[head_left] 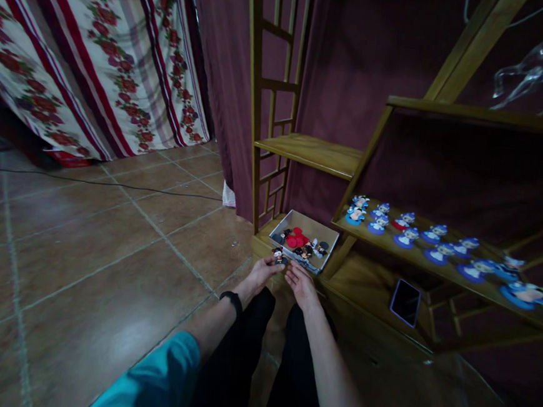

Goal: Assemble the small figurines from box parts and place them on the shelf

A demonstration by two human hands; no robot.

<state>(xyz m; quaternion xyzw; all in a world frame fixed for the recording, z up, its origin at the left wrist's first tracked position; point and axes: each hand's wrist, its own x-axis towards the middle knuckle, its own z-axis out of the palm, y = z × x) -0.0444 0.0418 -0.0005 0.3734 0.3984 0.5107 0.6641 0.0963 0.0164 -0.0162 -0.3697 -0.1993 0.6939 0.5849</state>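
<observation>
My left hand grips a small figurine with dark hair and a dark round base, held upright by its base at the near edge of the box. Just to its right, my right hand has its fingers stretched out and appears to hold nothing; whether its fingertips touch the base is unclear. Beyond both hands lies a shallow white box with several figurines, red discs and dark discs inside.
On the shelf at right stand several figurines on blue and purple bases. A phone lies on the lower board. A wooden lattice post rises left of the box. A black cable crosses the tiled floor. A transparent animal figure stands above.
</observation>
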